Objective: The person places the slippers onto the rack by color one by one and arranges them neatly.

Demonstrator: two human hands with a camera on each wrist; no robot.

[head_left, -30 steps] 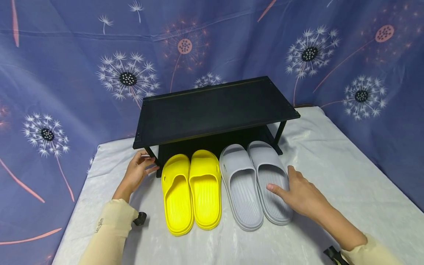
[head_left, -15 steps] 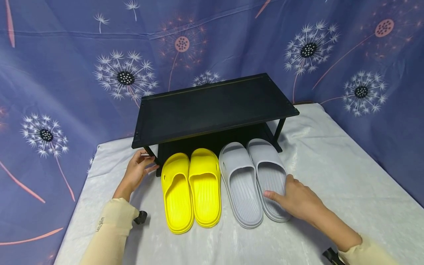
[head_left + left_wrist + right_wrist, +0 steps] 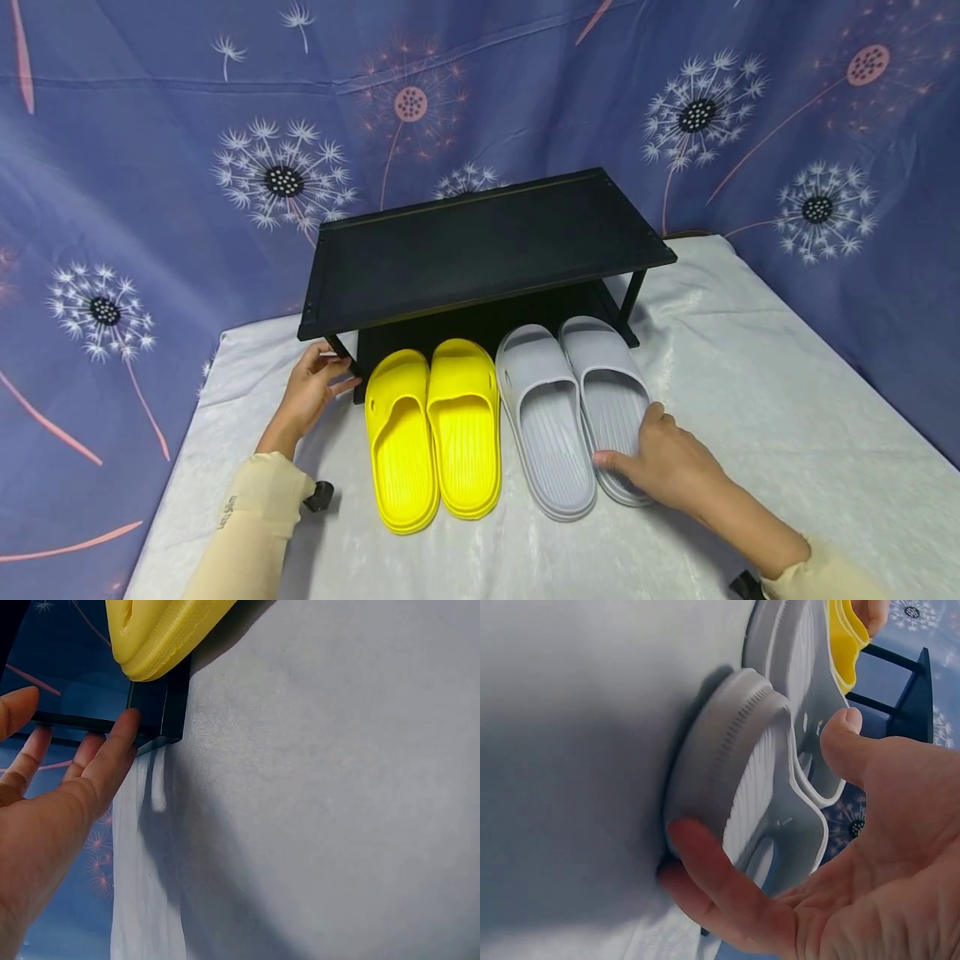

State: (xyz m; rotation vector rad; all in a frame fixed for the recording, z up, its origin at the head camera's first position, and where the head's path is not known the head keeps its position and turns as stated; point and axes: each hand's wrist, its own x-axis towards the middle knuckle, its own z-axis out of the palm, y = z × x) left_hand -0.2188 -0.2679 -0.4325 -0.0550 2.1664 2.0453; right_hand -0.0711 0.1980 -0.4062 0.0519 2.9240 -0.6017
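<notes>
On the cloth-covered desk, the grey pair lies soles down, heels toward the person, just right of the yellow pair. The right grip spans the heel half of the outer slipper, thumb and fingers well apart, fingertips at its outer side; I can't tell whether they bear on it. All four look like moulded foam: probably light and springy, denting rather than cracking. The ribbed insoles should give a thumb some purchase; the smooth side walls may slide. The thick heels seem the best hold, both pinched together from their outer sides; the straps would likely flex more.

Farther on, the toes reach the rack at its lower shelf; whether they rest on it is hard to tell. At the left leg, the left grip has fingers fairly straight, tips by the leg, thumb apart. The rack looks stiff but slim, so best steadied low. Behind hangs the curtain.
</notes>
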